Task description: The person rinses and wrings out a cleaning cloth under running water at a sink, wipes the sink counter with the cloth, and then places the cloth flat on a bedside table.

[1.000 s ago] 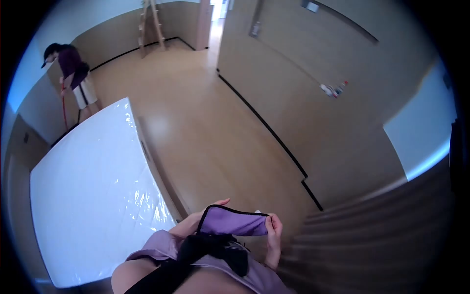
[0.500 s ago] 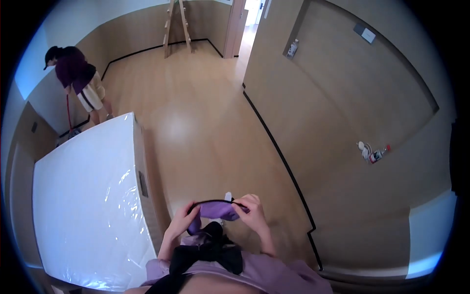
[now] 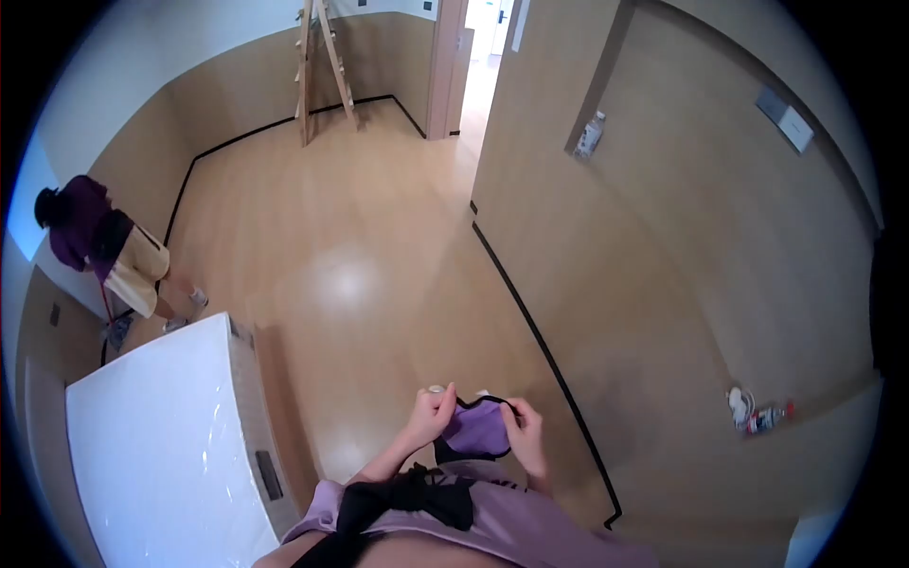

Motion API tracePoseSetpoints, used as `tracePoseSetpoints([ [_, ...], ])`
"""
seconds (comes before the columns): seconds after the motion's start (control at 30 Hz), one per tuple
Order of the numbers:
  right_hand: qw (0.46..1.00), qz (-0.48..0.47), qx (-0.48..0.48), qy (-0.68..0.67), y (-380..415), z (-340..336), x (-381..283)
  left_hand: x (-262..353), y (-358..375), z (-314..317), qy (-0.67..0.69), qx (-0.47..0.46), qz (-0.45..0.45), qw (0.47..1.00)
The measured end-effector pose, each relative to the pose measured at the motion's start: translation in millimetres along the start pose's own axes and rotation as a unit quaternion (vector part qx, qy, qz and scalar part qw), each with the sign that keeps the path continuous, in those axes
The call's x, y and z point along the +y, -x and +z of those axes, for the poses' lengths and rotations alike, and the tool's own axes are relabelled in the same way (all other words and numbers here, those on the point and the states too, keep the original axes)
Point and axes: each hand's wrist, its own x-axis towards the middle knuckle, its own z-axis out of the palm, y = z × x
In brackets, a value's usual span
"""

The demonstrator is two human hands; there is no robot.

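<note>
Cloth (image 3: 480,431), purple with a black edge, hung stretched between two hands, out to the right of the mattress (image 3: 156,440) and apart from its long side. The left hand (image 3: 433,415), the nearer to the mattress, had fingers and thumb pinched on the cloth's black border; the right hand (image 3: 526,437), farther from the mattress, pinched the opposite edge, its fingers curled in. Bare floor (image 3: 350,341) ran along the mattress's right side and on past its far end, bounded across from the mattress by black skirting (image 3: 540,336). Just past the mattress's far left corner, a person (image 3: 90,232) bent near the wall, leaving little room there. Well beyond the mattress's far end stood a wooden stand (image 3: 304,80), with a doorway (image 3: 482,62) to its right.
</note>
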Motion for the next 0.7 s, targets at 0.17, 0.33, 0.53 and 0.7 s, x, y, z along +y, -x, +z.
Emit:
tracePoseSetpoints([
  [0.17, 0.995, -0.031, -0.043, -0.088, -173, 55, -7, -18, -129, -44, 0.011, 0.049, -0.053, 0.997],
  [0.33, 0.984, -0.121, -0.124, -0.040, -332, 82, -33, -17, -241, -84, -0.004, 0.098, -0.106, 0.990],
  [0.53, 0.975, -0.160, -0.153, 0.022, -498, 121, -24, -48, -371, -98, 0.065, 0.215, -0.170, 0.959],
  [0.7, 0.983, -0.147, -0.087, -0.059, -616, 138, -7, -75, -520, -109, -0.005, 0.179, -0.163, 0.970],
])
